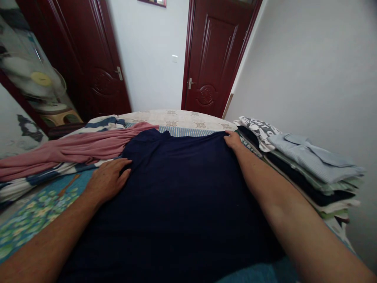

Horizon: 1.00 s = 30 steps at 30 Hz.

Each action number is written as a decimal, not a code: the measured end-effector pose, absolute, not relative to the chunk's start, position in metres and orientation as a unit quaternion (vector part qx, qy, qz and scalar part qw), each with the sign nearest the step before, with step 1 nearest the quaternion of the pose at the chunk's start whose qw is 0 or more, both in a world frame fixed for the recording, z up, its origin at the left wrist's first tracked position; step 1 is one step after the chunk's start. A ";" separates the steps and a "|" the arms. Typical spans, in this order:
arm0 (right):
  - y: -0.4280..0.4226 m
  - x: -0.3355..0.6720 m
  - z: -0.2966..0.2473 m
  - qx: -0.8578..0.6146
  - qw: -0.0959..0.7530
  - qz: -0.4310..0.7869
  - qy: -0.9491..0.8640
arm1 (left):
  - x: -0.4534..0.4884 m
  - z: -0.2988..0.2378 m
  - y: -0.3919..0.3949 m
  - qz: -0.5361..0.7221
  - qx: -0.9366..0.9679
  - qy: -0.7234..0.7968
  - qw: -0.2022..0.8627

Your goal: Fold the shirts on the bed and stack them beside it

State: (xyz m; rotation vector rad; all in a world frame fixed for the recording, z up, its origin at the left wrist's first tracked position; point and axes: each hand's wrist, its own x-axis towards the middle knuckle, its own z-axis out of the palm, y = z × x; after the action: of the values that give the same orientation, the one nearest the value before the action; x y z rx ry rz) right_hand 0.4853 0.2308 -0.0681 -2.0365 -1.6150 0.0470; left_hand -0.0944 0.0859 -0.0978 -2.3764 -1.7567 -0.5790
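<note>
A dark navy garment (pixel 179 188) lies spread flat on the bed in front of me. My left hand (pixel 107 179) rests flat on its left edge, fingers stretched out and pointing right. My right hand (pixel 233 140) reaches to the far right corner of the garment, fingers curled over the cloth edge there. A pink garment (pixel 70 151) lies crumpled to the left, its end touching the navy one's top left.
A stack of folded clothes (pixel 306 169) sits at the right against the white wall. The bed (pixel 35 212) has a floral blue-green sheet, with striped bedding under the pink garment. Two dark red doors (pixel 212 59) stand beyond, and a fan (pixel 35 78) at far left.
</note>
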 end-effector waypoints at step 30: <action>0.038 0.489 -0.099 -0.733 0.159 -0.063 -0.659 | -0.088 -0.091 0.088 -0.196 -0.772 -0.600 0.067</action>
State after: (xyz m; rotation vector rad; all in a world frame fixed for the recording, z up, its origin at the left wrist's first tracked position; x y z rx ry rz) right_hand 0.4886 0.0377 -0.0994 -2.0948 -1.8835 -0.1815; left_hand -0.0882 0.0876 -0.0906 -2.3282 -1.8092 -0.5914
